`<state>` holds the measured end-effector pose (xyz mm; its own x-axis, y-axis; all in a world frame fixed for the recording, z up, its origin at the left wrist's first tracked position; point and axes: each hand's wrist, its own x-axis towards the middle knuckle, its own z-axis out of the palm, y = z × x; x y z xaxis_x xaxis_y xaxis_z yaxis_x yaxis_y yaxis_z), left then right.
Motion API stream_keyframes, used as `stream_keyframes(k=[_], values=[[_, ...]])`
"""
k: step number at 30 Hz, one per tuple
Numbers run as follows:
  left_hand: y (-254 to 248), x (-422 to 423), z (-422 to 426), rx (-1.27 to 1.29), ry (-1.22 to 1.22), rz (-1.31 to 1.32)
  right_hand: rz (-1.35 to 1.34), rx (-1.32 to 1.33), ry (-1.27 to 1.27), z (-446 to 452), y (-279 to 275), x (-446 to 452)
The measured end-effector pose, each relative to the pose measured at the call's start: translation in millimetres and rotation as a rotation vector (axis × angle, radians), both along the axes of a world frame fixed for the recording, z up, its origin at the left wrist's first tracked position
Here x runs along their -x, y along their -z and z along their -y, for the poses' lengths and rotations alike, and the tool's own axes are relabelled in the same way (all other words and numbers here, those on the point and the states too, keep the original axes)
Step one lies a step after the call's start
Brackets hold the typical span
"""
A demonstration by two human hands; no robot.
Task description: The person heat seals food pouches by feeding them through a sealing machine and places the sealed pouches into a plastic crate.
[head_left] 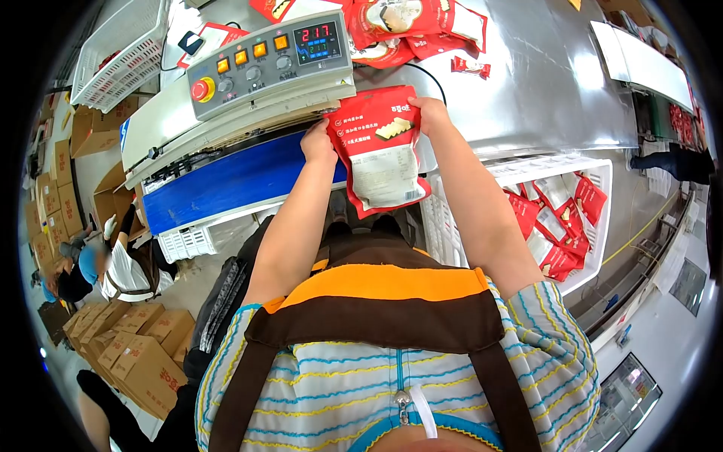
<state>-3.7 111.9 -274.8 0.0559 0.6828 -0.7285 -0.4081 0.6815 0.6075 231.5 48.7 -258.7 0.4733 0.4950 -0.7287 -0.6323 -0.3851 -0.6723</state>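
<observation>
A red snack bag (380, 147) with a pale label panel hangs upright between my two hands. My left hand (319, 142) is closed on its upper left edge, right beside the band sealer (267, 68). The upper right corner is pinched by my right hand (431, 114). The bag's top edge lies close to the sealer's right end; whether it is inside the sealer I cannot tell. The sealer has a blue conveyor belt (233, 181), lit orange switches, a red knob and a display reading 217.
More red bags (407, 22) lie on the metal table (542, 83), near a small red packet (471, 68). At the right stands a white crate (602, 169) of filled bags. A white basket (124, 56), cardboard boxes (143, 365) and a person (132, 267) are at the left.
</observation>
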Motion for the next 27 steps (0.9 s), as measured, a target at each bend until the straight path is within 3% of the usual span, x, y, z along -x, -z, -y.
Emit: stream_keyframes(k=[3,10,15,18,22,27], values=[[7.9,4.6,-0.6,-0.008,0.068,0.038,0.066,-0.105,0.065,3.5,-37.7,16.5],[4.8,-25.5,12.0,0.063,0.157,0.104,0.269,-0.015,0.049,34.8,-45.4,-4.3],[1.9,-34.9,11.8,0.113,0.098,0.124,0.259,-0.013,-0.009,26.0,-63.5,-13.5],[16.6,-27.2,2.2,0.138,0.211,0.029,0.253,0.092,-0.003,15.9,-49.6,-19.9],[15.2,-20.9,-2.0,0.083,0.212,0.102,0.205,0.107,-0.048,5.1,-45.2,-19.8],[5.4,-15.8,-0.1,0.049,0.073,0.015,0.049,0.019,0.000,-1.9,-21.6,-16.8]])
